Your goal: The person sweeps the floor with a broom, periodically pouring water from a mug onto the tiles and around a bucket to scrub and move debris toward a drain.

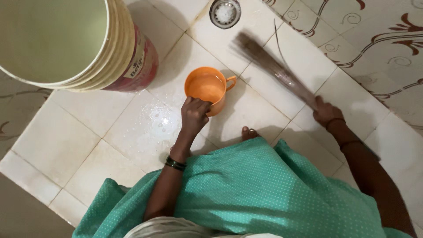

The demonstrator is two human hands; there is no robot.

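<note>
My left hand [194, 115] grips the near rim of an orange plastic mug [206, 86] holding water, held just above the wet white floor tiles [145, 128]. Its handle points to the right. My right hand [325, 112] is closed around the base of a brown stick broom [271, 66], whose bristles stretch up and left toward a round metal floor drain [225, 13]. The broom looks motion-blurred. My toes [249, 132] show below the mug, above my green dotted garment.
A large cream and red bucket [88, 48] stands at the upper left. Patterned tiles [374, 39] cover the upper right. Water glistens on the tiles near the mug.
</note>
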